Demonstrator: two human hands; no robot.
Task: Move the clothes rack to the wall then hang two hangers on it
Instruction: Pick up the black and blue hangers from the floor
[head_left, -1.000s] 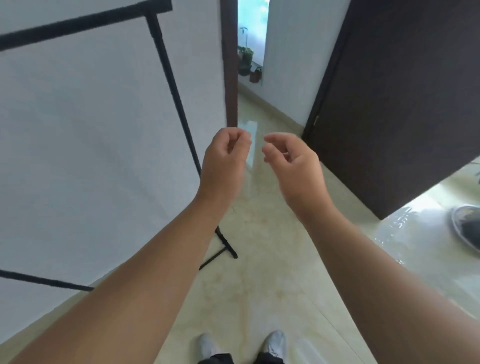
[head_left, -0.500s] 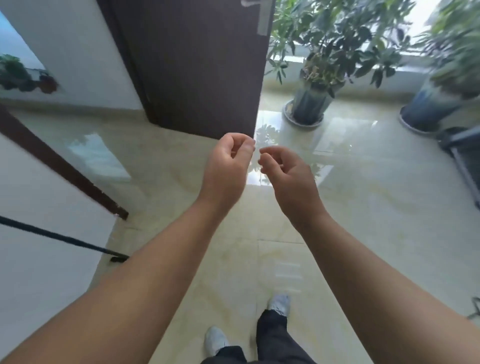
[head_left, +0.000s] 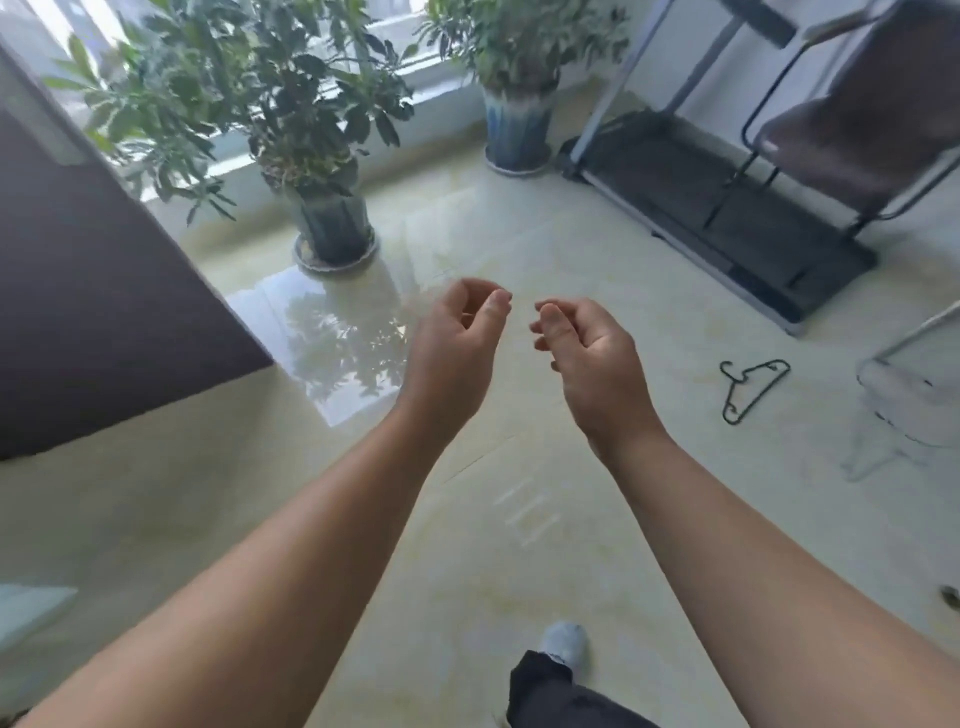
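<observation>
A dark brown door (head_left: 98, 312) fills the left edge, its top and bottom cut off by the frame. Beside it a leafy plant (head_left: 249, 98) stands in a ribbed dark pot (head_left: 335, 228) on a saucer, its leaves mirrored in the glossy pale floor (head_left: 467, 545), which is smooth stone-look tile with faint yellow veins.

The left hand (head_left: 452, 358) is held up over the floor, fingers loosely curled toward the thumb with nothing in them. The right hand (head_left: 592, 358) is just beside it, apart, curled the same loose way and also empty. Both bare forearms run out of the bottom corners. Below, one pale shoe (head_left: 566, 647) and a dark trouser leg (head_left: 550, 696) show; the other foot is out of view.

A second plant (head_left: 519, 41) in a blue-streaked pot (head_left: 517, 130) stands by the window. Right of the hands a thin dark wire hanger (head_left: 753, 389) lies flat on the floor, well apart from both; whether it is one hanger or two stacked is hard to tell. Behind it lies a black treadmill (head_left: 727, 218), and a dark padded chair (head_left: 867, 135) on thin metal legs is cut off at the right. A blurred pale shape (head_left: 914, 395) at the right edge cannot be made out. The clothes rack is not in view
</observation>
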